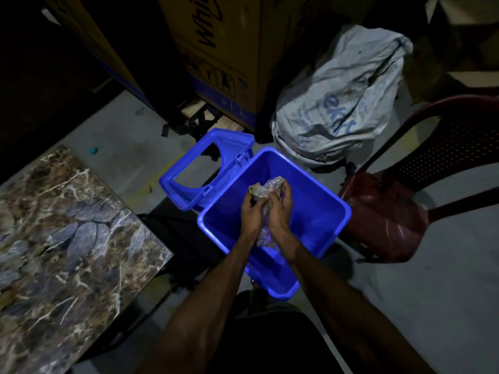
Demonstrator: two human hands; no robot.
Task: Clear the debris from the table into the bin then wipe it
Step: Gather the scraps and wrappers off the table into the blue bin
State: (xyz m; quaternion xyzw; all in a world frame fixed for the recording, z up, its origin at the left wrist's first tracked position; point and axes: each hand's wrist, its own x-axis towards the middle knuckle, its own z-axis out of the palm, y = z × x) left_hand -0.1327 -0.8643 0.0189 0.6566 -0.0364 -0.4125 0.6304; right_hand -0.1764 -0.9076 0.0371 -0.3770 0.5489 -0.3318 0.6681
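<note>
A blue plastic bin (318, 201) stands open on the floor, its lid (189, 190) flipped back to the left. Both my hands are over the bin's mouth, pressed close together. My left hand (252, 211) and my right hand (280, 209) are shut on a bundle of debris (266, 188): crumpled clear plastic and a bit of paper or card. More clear plastic hangs between my wrists. The marble-patterned table (67, 225) lies to the left, with a few small scraps near its left edge.
A dark red plastic chair (391, 211) stands right of the bin. A grey-white sack (337, 103) sits behind it. Tall cardboard boxes (216, 49) rise at the back. The scene is dim; grey floor lies at the lower right.
</note>
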